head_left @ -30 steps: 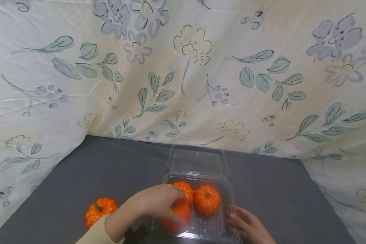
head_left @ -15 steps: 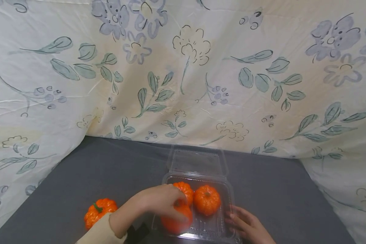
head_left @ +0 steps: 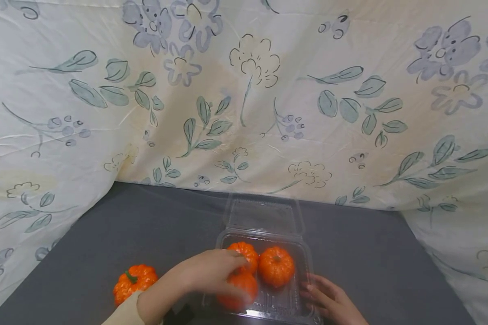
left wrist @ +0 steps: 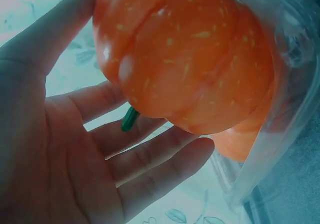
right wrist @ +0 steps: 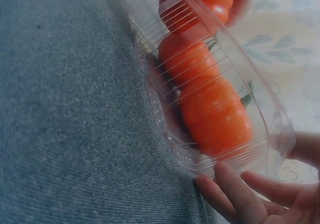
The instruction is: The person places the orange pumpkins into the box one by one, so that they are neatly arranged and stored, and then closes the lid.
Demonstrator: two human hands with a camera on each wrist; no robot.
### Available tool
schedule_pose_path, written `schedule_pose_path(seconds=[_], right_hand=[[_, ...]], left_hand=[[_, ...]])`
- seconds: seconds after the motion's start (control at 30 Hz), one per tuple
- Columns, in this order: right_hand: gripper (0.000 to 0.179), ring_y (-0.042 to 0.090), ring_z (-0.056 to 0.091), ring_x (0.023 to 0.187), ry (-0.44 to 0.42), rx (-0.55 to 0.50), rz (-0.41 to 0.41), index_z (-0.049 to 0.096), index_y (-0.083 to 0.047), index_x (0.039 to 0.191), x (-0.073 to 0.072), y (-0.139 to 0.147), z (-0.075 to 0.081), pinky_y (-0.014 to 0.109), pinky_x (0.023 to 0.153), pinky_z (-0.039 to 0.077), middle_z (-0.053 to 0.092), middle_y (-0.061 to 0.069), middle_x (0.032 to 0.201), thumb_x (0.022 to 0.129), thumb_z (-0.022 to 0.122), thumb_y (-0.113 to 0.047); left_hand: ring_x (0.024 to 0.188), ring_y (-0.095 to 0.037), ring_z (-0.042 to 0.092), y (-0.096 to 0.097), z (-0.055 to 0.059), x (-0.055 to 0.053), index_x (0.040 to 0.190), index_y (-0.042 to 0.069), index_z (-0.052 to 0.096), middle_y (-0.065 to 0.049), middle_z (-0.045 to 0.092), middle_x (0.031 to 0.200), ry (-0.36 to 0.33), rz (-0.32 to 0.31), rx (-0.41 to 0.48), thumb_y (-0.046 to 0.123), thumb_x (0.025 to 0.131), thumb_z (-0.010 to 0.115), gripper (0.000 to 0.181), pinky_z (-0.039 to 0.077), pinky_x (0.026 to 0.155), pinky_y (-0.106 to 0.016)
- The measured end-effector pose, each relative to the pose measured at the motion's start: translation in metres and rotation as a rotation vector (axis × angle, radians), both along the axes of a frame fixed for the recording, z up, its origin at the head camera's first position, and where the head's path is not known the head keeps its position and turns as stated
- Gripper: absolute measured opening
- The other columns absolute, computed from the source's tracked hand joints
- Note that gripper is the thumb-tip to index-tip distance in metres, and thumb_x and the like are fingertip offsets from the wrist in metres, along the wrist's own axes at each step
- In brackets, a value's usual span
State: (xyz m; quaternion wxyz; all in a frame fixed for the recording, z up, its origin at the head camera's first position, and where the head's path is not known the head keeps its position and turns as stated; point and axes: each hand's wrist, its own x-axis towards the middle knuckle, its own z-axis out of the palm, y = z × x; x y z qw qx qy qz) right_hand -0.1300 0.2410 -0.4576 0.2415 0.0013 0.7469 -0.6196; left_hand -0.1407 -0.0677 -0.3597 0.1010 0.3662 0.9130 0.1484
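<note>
My left hand (head_left: 205, 273) is over the left front of a clear plastic clamshell box (head_left: 284, 298), around a small orange pumpkin (head_left: 244, 283). In the left wrist view its fingers (left wrist: 145, 156) are spread and nearly straight, with the thumb against the pumpkin and a green stem near the fingers. Two more pumpkins sit in the box, one at the back left (head_left: 247, 253) and one at the right (head_left: 276, 266). Against the box's right wall rests my right hand (head_left: 331, 300); its extended fingers (right wrist: 235, 189) touch the side near a corner.
Outside the box, on the dark grey cloth (head_left: 166, 221), another orange pumpkin (head_left: 134, 282) with a green stem lies left of my left forearm. The hinged clear lid (head_left: 264, 216) is folded back behind the box. A floral curtain (head_left: 244, 135) hangs at the back and sides.
My left hand has loosened on the front-left pumpkin and shifted slightly left, uncovering more of it. The right hand and the box stay in place.
</note>
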Motion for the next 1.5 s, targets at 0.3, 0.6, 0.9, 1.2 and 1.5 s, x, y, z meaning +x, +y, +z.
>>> schedule_pose_path(seconds=[0.3,0.6,0.9,1.2,1.5], right_hand=[[0.071,0.035,0.056,0.110,-0.009,0.015,-0.004,0.024,0.015,0.137,0.000,0.000,0.002,0.044,0.084,0.049,0.042,0.033,0.131,0.094,0.049,-0.037],[0.072,0.034,0.056,0.110,-0.011,0.022,-0.013,0.023,0.015,0.137,0.000,-0.002,0.004,0.043,0.084,0.050,0.042,0.033,0.131,0.094,0.050,-0.037],[0.070,0.037,0.055,0.111,-0.014,0.019,0.000,0.023,0.016,0.136,0.000,-0.002,0.004,0.043,0.084,0.050,0.044,0.033,0.130,0.096,0.048,-0.035],[0.069,0.037,0.055,0.111,-0.004,0.023,0.006,0.023,0.017,0.135,0.000,-0.004,0.005,0.043,0.083,0.050,0.045,0.033,0.128,0.096,0.048,-0.034],[0.071,0.038,0.056,0.109,-0.016,0.039,0.005,0.024,0.016,0.136,-0.001,-0.003,0.003,0.046,0.083,0.049,0.047,0.032,0.127,0.095,0.049,-0.036]], left_hand=[[0.096,-0.008,0.056,-0.002,0.002,0.004,0.116,0.022,0.059,0.010,0.060,0.108,0.023,-0.011,-0.025,0.054,0.064,0.076,0.063,0.046,0.083,-0.027],[0.085,-0.004,0.055,0.001,0.005,-0.002,0.103,0.019,0.063,0.013,0.061,0.095,0.004,-0.043,-0.035,0.045,0.063,0.080,0.051,0.045,0.079,-0.022],[0.078,-0.002,0.053,0.005,0.003,-0.012,0.095,0.019,0.066,0.017,0.060,0.086,-0.109,-0.044,-0.023,0.044,0.063,0.081,0.044,0.044,0.074,-0.019],[0.078,-0.001,0.051,0.005,-0.003,-0.016,0.092,0.020,0.066,0.016,0.058,0.085,-0.103,-0.036,-0.005,0.047,0.062,0.080,0.043,0.044,0.074,-0.019],[0.091,-0.007,0.054,0.000,0.002,-0.005,0.103,0.025,0.066,0.012,0.059,0.098,0.086,-0.042,0.000,0.046,0.066,0.078,0.044,0.047,0.079,-0.025]])
